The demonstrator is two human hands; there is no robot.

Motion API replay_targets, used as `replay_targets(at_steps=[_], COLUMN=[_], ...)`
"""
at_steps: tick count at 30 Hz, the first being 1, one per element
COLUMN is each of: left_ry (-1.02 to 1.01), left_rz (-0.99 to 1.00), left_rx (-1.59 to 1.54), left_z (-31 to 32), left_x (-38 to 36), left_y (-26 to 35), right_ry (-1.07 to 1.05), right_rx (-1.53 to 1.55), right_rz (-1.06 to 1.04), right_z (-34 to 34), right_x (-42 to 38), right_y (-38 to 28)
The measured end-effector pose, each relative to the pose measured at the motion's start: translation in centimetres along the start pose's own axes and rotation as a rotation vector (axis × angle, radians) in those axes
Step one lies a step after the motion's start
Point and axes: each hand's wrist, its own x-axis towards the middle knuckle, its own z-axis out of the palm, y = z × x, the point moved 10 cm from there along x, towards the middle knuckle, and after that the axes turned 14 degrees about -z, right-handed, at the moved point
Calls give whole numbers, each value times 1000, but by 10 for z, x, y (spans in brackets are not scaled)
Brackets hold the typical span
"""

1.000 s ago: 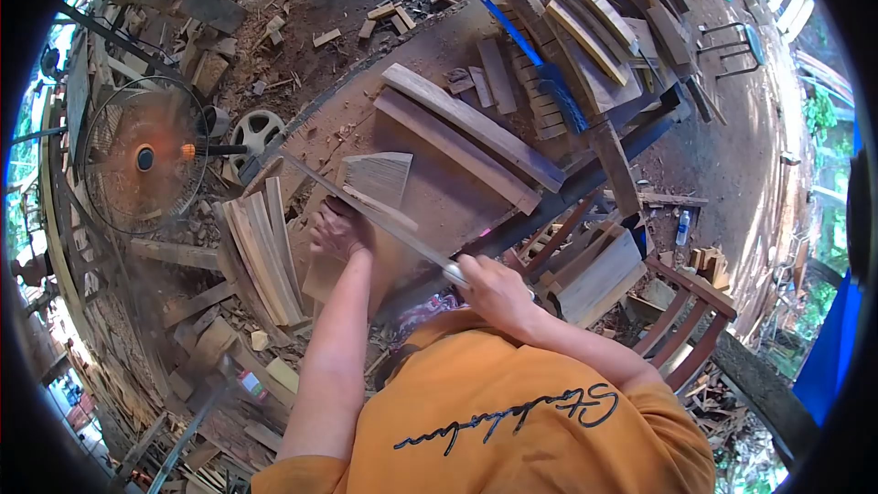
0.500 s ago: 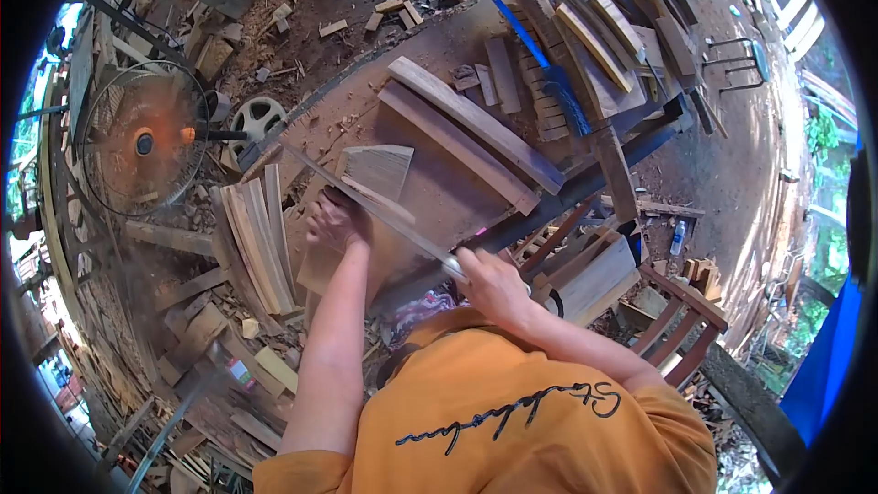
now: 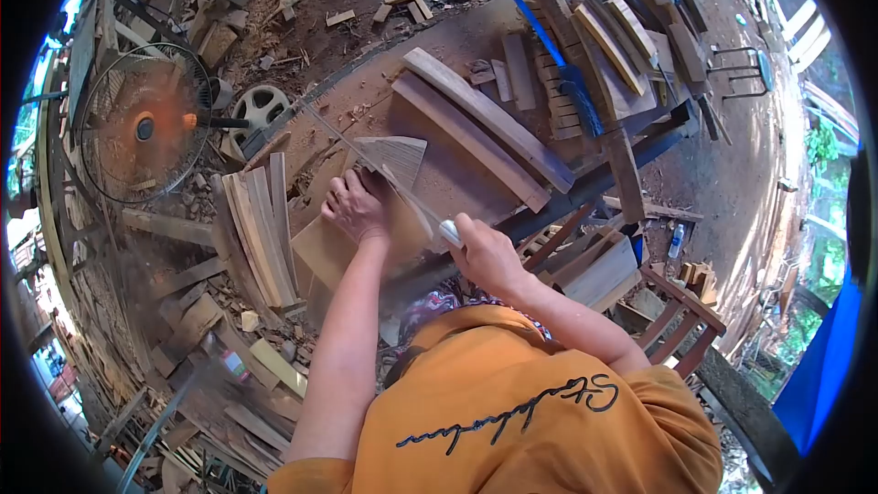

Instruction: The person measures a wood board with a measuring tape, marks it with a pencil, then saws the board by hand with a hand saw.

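Note:
My right hand (image 3: 487,254) grips the handle of a long handsaw (image 3: 370,163) whose thin blade runs up and to the left across a flat wooden piece (image 3: 395,157) on the workbench (image 3: 366,101). My left hand (image 3: 355,206) presses down on that piece beside the blade, fingers spread on the wood. The board's lower part (image 3: 322,252) hangs over the bench's near edge, under my left wrist.
Two long curved planks (image 3: 480,128) lie on the bench beyond the saw. A blue-handled brush (image 3: 560,64) and stacked slats sit at the far right. A standing fan (image 3: 142,128), a wheel (image 3: 259,105) and a bundle of slats (image 3: 256,229) stand left. Wooden chair frames (image 3: 681,311) are lower right.
The saw has been pushed forward, up and to the left, and my right hand has followed toward the board. My left hand stays pressed on the wood.

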Motion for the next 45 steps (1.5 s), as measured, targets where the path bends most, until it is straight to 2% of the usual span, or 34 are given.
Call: replay_targets(at_steps=[2, 7, 9, 16, 21, 25, 30, 34, 36, 40, 45], left_ry=[-19, -13, -90, -58, -44, -36, -247, -199, -158, -168, -169], left_rz=[-18, -10, -45, -39, -270, -305, -432, -409, -351, -362, -363], left_rx=[-22, -59, -51, -125, -35, -42, -6, -10, -24, -16, 30], left_z=[-5, -7, -11, -1, 6, 2, 8, 12, 4, 10, 6], left_x=[2, 2, 3, 5, 16, 18, 24, 24, 24, 25, 23], left_y=[3, 4, 6, -8, -32, -29, -31, -29, -23, -27, -23], right_ry=[-7, 205, 242, 153, 130, 123, 5, -38, -11, 43, -33], right_rx=[89, 152, 145, -26, -70, -147, -235, -208, -217, -197, -216], right_rz=[22, 70, 35, -76, -121, -152, -170, -83, -80, -83, -53], right_z=[-3, -35, -42, -17, -3, -4, -11, -17, -2, 31, -10], right_x=[4, -14, -20, -45, -57, -62, -69, -70, -43, 11, -40], right_y=[5, 5, -2, -14, -14, -21, -32, -26, -22, -22, -36])
